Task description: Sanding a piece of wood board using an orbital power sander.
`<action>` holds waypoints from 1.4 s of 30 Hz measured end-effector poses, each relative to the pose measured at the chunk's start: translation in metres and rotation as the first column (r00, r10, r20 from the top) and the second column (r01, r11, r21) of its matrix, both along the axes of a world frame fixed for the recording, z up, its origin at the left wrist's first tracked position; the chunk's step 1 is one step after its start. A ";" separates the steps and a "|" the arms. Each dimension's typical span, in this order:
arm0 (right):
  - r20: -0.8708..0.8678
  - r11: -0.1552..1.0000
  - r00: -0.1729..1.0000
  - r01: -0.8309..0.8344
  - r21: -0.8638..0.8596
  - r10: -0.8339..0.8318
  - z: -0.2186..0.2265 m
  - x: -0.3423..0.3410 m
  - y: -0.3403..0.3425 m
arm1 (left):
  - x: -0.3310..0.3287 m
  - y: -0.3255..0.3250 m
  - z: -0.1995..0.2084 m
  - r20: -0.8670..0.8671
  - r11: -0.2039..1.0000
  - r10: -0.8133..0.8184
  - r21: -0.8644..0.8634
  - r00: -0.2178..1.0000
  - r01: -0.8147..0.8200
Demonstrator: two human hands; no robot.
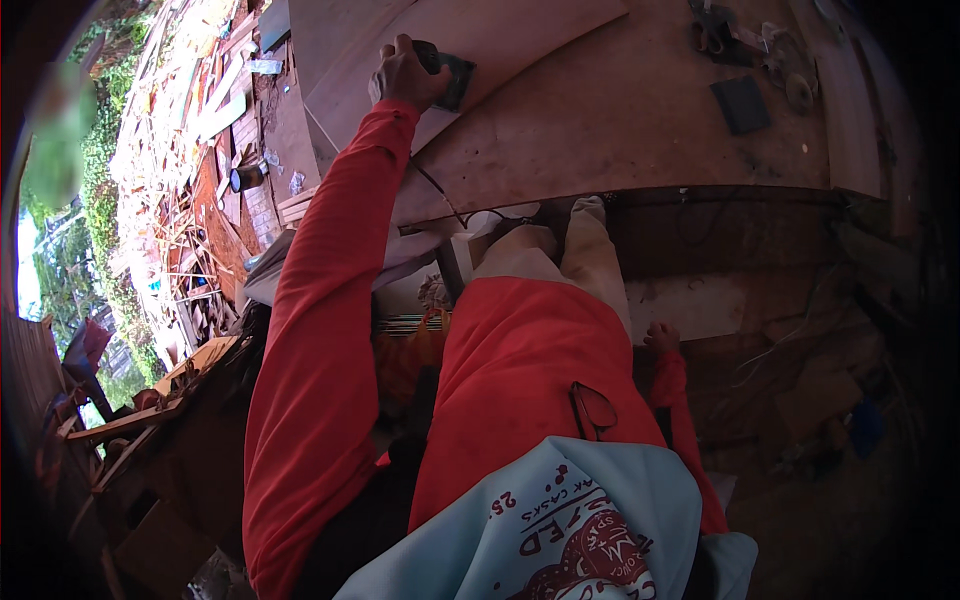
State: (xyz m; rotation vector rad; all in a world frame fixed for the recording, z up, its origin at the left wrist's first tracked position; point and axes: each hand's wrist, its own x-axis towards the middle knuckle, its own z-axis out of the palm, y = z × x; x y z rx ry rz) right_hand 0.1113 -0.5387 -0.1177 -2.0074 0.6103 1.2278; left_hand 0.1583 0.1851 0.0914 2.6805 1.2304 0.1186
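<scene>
Sanding of a pale plywood sheet (520, 35) lying on a brown workbench (640, 120) at the far side of the scene. Left hand (405, 75), at the end of a fully stretched red sleeve, is curled down over a dark handheld sander (452, 75), fingers wrapped on its top and palm bearing on it; the tool sits flat on the sheet near the sheet's near-left edge. A thin dark cord (437, 190) trails from the bench edge toward the person's body. Right hand (660, 337) hangs low on the right, below the bench edge and well apart from the work; its fingers look loosely curled around nothing, though it is small and dim.

Good practice for this step, as a judgement: keep the pad level so that neither edge digs in, and let the tool's weight do most of the work. With the arm at full reach, control is likely weak, so shifting the body closer would steady the stroke. The sheet appears unclamped and overhangs an angled edge; the idle right hand could brace it. The cord is best kept behind the pad's path.

Far right on the bench lie a dark square pad (741, 104) and a cluster of metal tools (750, 45).
</scene>
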 end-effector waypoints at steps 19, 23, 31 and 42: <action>-0.093 0.968 0.967 0.242 0.072 -0.235 0.027 0.022 0.050 | 0.056 -0.032 0.005 0.044 0.964 -0.260 -0.041 0.965 0.261; -0.040 0.953 0.957 0.290 0.083 -0.288 0.028 0.030 0.042 | 0.092 -0.010 0.002 0.024 0.969 -0.246 -0.022 0.969 0.246; -0.052 0.937 0.940 0.341 0.070 -0.338 0.014 0.024 0.014 | 0.051 0.012 -0.004 0.012 0.984 -0.176 0.022 0.984 0.176; -0.127 0.971 0.965 0.235 0.039 -0.228 0.026 0.049 0.057 | 0.100 0.018 0.001 0.010 0.980 -0.192 0.055 0.981 0.192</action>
